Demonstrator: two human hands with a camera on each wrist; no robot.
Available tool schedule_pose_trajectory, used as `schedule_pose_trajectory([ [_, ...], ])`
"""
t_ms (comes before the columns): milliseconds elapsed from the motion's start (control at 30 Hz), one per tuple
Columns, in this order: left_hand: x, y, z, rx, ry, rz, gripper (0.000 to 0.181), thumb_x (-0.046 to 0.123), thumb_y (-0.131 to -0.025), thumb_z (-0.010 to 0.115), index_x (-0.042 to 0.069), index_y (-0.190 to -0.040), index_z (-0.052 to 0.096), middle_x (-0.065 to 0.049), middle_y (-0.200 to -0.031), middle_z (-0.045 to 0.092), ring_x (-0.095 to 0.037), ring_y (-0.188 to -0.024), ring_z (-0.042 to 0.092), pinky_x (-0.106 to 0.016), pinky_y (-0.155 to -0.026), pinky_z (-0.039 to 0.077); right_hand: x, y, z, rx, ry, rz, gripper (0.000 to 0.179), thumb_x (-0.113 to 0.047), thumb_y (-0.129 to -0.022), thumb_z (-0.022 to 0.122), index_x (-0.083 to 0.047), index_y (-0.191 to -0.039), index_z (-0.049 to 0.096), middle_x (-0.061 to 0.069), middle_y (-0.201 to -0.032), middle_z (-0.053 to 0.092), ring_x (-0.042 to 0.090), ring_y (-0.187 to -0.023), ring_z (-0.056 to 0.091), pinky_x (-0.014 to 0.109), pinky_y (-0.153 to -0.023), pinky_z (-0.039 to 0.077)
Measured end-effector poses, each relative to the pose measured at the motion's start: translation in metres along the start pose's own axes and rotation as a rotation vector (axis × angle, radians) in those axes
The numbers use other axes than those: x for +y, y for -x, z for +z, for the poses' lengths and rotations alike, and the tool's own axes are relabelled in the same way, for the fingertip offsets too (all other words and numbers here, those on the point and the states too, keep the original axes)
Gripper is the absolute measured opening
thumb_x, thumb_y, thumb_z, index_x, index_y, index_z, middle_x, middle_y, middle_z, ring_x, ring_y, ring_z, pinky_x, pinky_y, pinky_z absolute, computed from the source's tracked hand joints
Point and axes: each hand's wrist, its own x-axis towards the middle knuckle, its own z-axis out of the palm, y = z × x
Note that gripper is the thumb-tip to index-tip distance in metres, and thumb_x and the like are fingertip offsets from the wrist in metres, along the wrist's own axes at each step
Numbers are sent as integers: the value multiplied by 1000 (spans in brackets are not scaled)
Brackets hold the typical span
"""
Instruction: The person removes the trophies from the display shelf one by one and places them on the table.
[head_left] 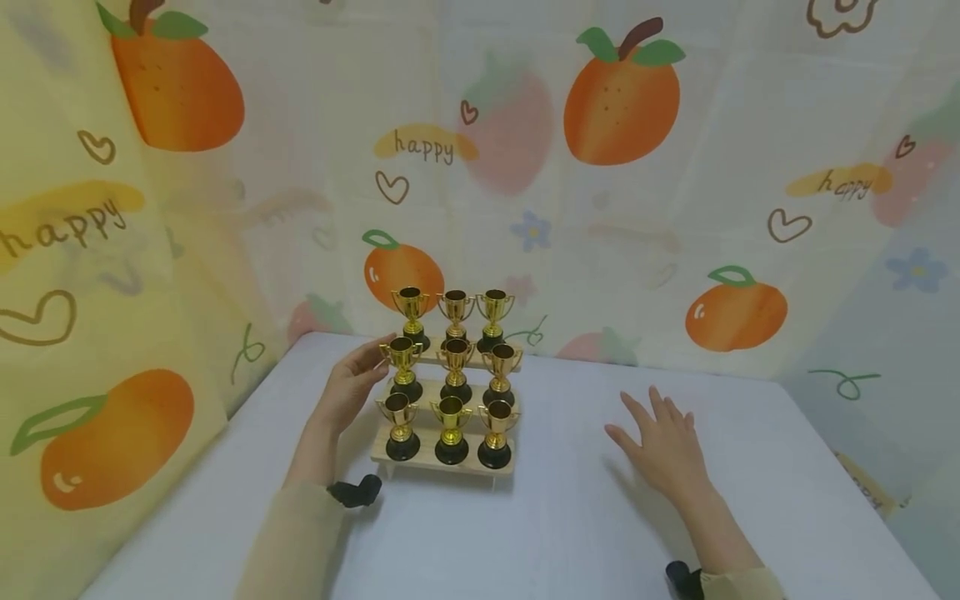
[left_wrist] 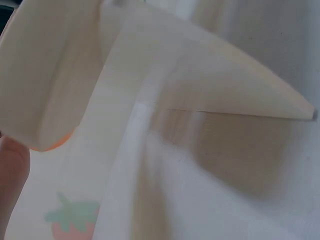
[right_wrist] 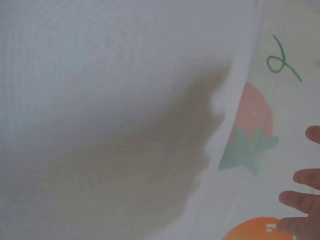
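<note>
We see trophies (head_left: 456, 358) on a stand (head_left: 427, 454) on the table (head_left: 570, 517), tiers likely keeping rows visible. Left hand (head_left: 351, 385) beside it, maybe steadying; can't tell if fingers pinch. Right hand (head_left: 667, 450): fingers spread.

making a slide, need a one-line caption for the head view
Nine trophies on a three-tier stand, left hand at its side, right hand raised over the table.
</note>
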Motion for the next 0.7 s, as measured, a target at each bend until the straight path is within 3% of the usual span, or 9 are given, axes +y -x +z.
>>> schedule_pose_trajectory([
  [167,-4,1,0,-30,24,29,56,-1,-97,53,10,-150,41,12,-152,48,-24,-152,29,-50,-130,15,1,1,2,18,-13,-10,65,-54,-97,50,-13,-147,45,36,-154,32,60,-137,34,81,-111,21],
  [267,-6,2,1,-39,27,40,59,-6,-95,52,11,-150,41,8,-156,44,-26,-153,28,-42,-130,20,0,1,3,27,-28,-15,66,-54,-96,52,-12,-147,45,36,-154,33,60,-137,34,81,-111,21],
  [400,-8,3,2,-39,48,43,62,-9,-93,52,10,-150,40,6,-156,43,-14,-149,35,-22,-124,31,-2,1,5,39,-32,-24,65,-54,-96,53,-12,-146,47,35,-153,35,59,-137,35,81,-110,23],
  [500,-8,3,3,-35,69,43,62,-8,-93,54,10,-150,40,10,-152,46,-3,-143,41,-15,-119,34,-4,1,4,37,-27,-29,65,-54,-96,52,-13,-147,47,34,-153,35,58,-138,35,80,-111,24],
  [700,-6,5,8,-32,117,42,62,-10,-94,51,9,-151,38,15,-148,48,4,-137,44,-20,-123,32,-12,0,1,28,-40,-45,64,-53,-97,52,-14,-147,46,32,-154,35,53,-141,34,78,-113,23],
])
